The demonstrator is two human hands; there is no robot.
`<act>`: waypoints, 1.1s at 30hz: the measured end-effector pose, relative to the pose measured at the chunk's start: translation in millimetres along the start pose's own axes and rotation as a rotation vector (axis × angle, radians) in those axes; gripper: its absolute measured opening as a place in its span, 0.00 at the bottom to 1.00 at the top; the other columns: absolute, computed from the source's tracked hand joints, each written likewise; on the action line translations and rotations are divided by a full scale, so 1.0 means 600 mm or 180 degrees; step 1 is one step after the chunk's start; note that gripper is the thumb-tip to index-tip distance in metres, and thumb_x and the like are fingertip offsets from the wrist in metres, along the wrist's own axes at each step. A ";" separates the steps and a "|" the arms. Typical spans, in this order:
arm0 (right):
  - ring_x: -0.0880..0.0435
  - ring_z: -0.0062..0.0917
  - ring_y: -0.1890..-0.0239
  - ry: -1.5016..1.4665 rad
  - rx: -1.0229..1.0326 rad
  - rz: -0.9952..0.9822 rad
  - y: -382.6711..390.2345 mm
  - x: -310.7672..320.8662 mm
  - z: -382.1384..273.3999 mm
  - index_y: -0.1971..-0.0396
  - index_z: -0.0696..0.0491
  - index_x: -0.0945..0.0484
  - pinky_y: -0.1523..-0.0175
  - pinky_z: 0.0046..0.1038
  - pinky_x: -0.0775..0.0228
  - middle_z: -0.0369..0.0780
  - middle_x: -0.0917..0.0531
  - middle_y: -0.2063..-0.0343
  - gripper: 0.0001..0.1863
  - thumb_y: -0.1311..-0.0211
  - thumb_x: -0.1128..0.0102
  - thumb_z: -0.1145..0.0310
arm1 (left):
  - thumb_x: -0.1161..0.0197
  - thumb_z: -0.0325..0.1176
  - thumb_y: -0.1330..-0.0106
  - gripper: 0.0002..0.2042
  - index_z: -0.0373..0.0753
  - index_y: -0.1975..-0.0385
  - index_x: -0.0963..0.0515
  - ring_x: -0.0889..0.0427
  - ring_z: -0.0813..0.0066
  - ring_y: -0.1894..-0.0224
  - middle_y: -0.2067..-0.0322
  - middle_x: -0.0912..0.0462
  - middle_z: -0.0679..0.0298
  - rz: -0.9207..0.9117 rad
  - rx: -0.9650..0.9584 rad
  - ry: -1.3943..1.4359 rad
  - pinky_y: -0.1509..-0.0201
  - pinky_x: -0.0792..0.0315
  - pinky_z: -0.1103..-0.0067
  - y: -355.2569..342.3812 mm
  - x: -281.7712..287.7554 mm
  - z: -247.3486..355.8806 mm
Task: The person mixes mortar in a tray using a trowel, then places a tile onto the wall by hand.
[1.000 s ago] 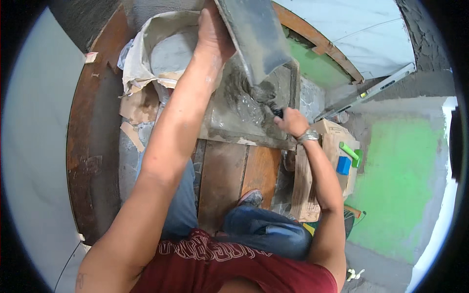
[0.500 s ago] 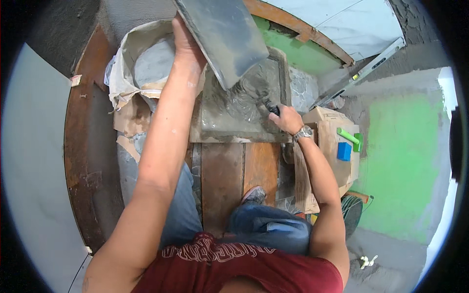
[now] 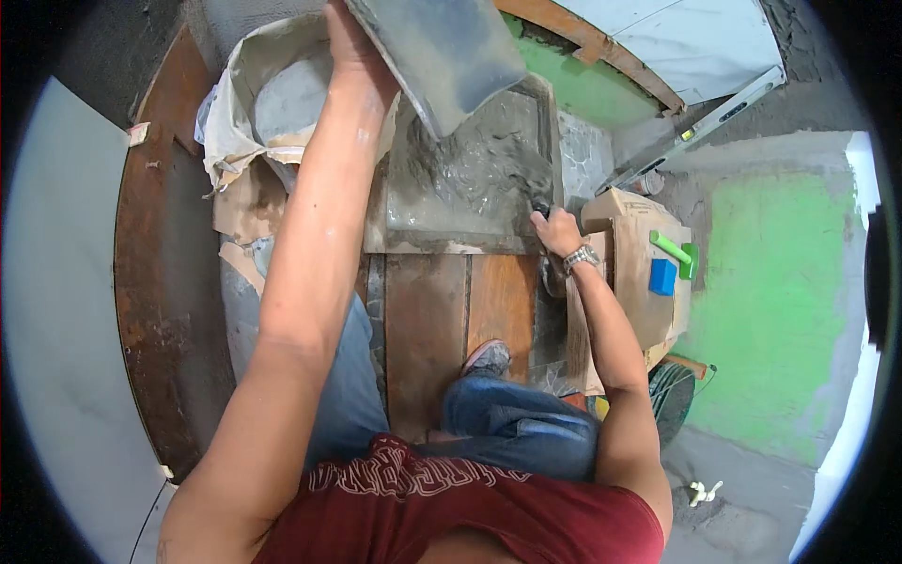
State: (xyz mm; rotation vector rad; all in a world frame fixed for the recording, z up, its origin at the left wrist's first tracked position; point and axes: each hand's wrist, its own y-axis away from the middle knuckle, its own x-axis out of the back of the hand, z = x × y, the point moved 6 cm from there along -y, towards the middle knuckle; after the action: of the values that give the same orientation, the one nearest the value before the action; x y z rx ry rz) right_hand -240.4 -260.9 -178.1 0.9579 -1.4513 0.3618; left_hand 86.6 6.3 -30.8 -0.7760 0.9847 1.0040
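My left hand (image 3: 351,39) grips the edge of a grey tile (image 3: 449,58), a flat slab smeared with mortar. The tile is raised and tilted over the far left part of a shallow tray (image 3: 442,246), hiding some of it. Wet grey mortar (image 3: 451,193) with swirls and ridges spreads across the tray. At the tray's near right corner, my right hand (image 3: 561,233) is closed round the dark handle of a trowel (image 3: 539,206). Its blade is buried in mortar or too smeared to make out.
An open sack of grey powder (image 3: 291,108) stands left of the tray. On the right, a cardboard box (image 3: 631,282) bears a blue block (image 3: 662,276) and a green-handled tool (image 3: 671,246). Behind it leans a spirit level (image 3: 723,115). Wooden boards (image 3: 423,348) lie before the tray.
My right hand and the trowel have moved right and toward the tray's near edge, through the mortar. The left hand still holds the tile up. The whole view has shifted slightly.
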 end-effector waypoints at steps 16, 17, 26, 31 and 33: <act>0.21 0.22 0.83 -0.3643 -0.0586 -0.1259 -0.037 -0.004 -0.136 0.71 0.54 0.24 0.81 0.29 0.27 0.35 0.22 0.81 0.18 0.30 0.45 0.54 | 0.54 0.51 0.26 0.26 0.32 0.49 0.25 0.15 0.55 0.61 0.59 0.17 0.50 -0.0470 0.0266 0.0508 0.58 0.16 0.64 0.027 -0.079 -0.019; 0.19 0.23 0.81 -0.3028 -0.0452 -0.1036 -0.046 0.013 -0.136 0.70 0.56 0.23 0.80 0.31 0.26 0.38 0.20 0.80 0.18 0.30 0.45 0.55 | 0.54 0.51 0.26 0.26 0.32 0.49 0.25 0.15 0.55 0.61 0.59 0.17 0.50 -0.0469 0.0266 0.0493 0.58 0.16 0.64 0.023 -0.075 -0.018; 0.14 0.51 0.59 0.0441 0.1201 -0.0427 0.019 0.067 -0.111 0.65 0.63 0.18 0.55 0.44 0.22 0.58 0.15 0.64 0.22 0.39 0.38 0.54 | 0.53 0.50 0.26 0.24 0.33 0.50 0.24 0.14 0.60 0.60 0.62 0.16 0.56 -0.0521 0.0172 0.0327 0.57 0.16 0.66 0.012 -0.040 0.000; 0.13 0.47 0.60 0.0277 0.0831 -0.0425 -0.077 -0.007 -0.051 0.64 0.61 0.17 0.56 0.43 0.22 0.53 0.13 0.66 0.29 0.36 0.41 0.45 | 0.53 0.57 0.29 0.28 0.37 0.45 0.27 0.19 0.59 0.52 0.54 0.20 0.57 -0.0468 0.0056 0.0145 0.49 0.22 0.64 0.007 -0.043 -0.024; 0.13 0.46 0.60 0.0747 0.0684 -0.0146 -0.104 0.017 -0.069 0.63 0.60 0.17 0.56 0.43 0.22 0.52 0.13 0.66 0.29 0.36 0.41 0.43 | 0.52 0.61 0.31 0.31 0.39 0.42 0.28 0.22 0.58 0.48 0.50 0.22 0.57 -0.0420 -0.0034 -0.0063 0.45 0.24 0.63 0.006 -0.039 -0.030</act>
State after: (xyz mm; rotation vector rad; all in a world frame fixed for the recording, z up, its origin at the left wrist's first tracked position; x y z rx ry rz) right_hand -165.6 -271.8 -182.5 1.0802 -1.1915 0.5852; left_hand 73.2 -15.5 -16.2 -0.8278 0.9000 0.9019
